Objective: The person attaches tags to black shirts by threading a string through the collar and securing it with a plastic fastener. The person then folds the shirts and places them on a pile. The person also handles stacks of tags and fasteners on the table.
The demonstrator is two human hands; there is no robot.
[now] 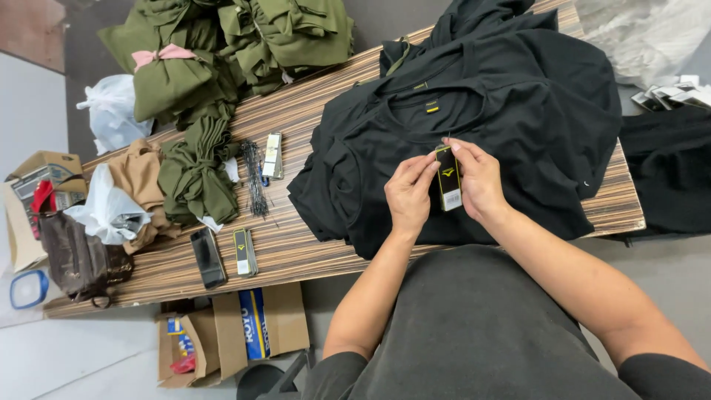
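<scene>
Looking down from the person's head, both hands meet over a pile of black T-shirts [474,118] on the striped wooden table [296,252]. The left hand [409,194] and the right hand [480,180] pinch a narrow black hang tag [447,178] between fingertips and thumbs, left hand on its left edge, right hand at its top and right edge. The tag stands upright over the chest of the topmost shirt, just below the neckline label [432,106].

On the floor at the near left an open cardboard box [233,333] holds a blue carton and some coloured packets; what they are I cannot make out. Farther left another cardboard box [46,172] stands open, its contents cut off by its flaps. A brown leather bag [78,259] sits at the table's left end with a white plastic bag [107,211] against it, and a second white bag [111,111] lies farther back; what fills them is hidden. A blue-rimmed tub [28,287] shows only partly at the left edge.

Olive green folded garments [222,52] are heaped at the far left, one bundle tied with a pink strip. A bunch of thin black tag fasteners [255,178] lies beside more tags [244,252] and a dark phone [207,257]. At the far right a stack of tags [670,95] is cut off by the frame.
</scene>
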